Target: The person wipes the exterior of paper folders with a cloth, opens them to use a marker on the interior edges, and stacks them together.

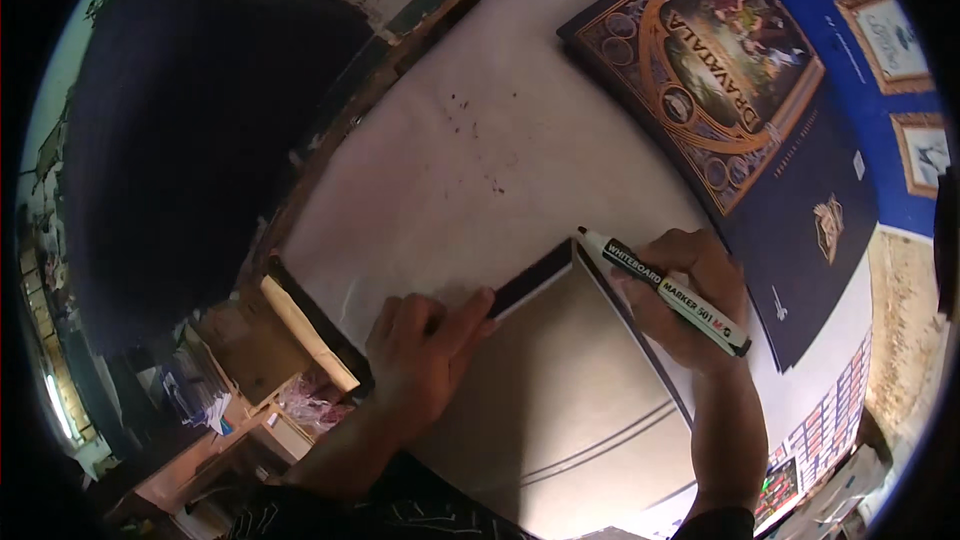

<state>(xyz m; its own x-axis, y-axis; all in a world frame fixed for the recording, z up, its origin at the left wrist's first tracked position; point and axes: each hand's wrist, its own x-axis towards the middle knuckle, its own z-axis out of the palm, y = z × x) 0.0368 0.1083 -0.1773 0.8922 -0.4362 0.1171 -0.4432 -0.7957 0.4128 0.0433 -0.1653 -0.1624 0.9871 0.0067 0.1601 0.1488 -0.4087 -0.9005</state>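
A brown board (600, 370) with dark folded edges and a pair of dark lines across it lies on the pale worktop in front of me. My left hand (418, 345) rests on its far left edge, the index finger stretched along the dark border strip (535, 281) and the other fingers partly bent. In my right hand (706, 265) is a white and black marker pen (662, 290), gripped with its dark tip bare and pointing up-left. The tip is close to the board's far corner; whether it touches anything I cannot tell.
Dark printed covers (640, 90) with an ornate picture lie at the far right. Beyond them a blue sheet (840, 60) shows framed pictures. Dark specks dot the pale worktop (400, 190). At left are a large dark panel (200, 140) and a wooden shelf (240, 425) with papers.
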